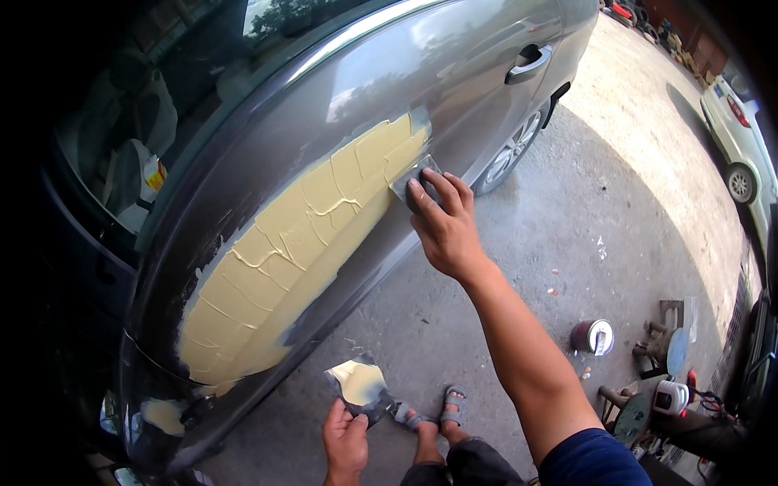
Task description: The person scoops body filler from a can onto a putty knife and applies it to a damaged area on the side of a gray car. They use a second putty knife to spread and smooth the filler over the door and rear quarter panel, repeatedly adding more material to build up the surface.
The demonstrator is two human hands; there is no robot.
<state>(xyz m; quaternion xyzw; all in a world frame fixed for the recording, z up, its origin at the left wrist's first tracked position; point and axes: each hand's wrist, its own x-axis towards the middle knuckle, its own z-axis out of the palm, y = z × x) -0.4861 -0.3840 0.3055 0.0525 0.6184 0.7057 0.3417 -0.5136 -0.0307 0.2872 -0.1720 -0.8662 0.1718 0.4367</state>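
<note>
A wide patch of yellow body filler point(284, 243) covers the lower part of a grey car door point(365, 85), with ridges and streaks across it. My right hand point(446, 219) grips a dark flat spreader point(413, 182), its edge against the door at the patch's right end. Low in the view my left hand point(346, 437) pinches a dark plate point(377, 409) by its lower edge. Yellow filler point(359, 382) lies smeared on that plate, which is held apart from the car. A smaller filler spot point(164, 415) sits on the panel at lower left.
The door handle point(529, 65) and rear wheel point(512, 152) are beyond my right hand. On the concrete floor stand an open can point(593, 337), a round-topped stool point(671, 350) and a white container point(671, 398). A white car point(741, 134) is parked far right. My sandalled feet point(454, 405) are below.
</note>
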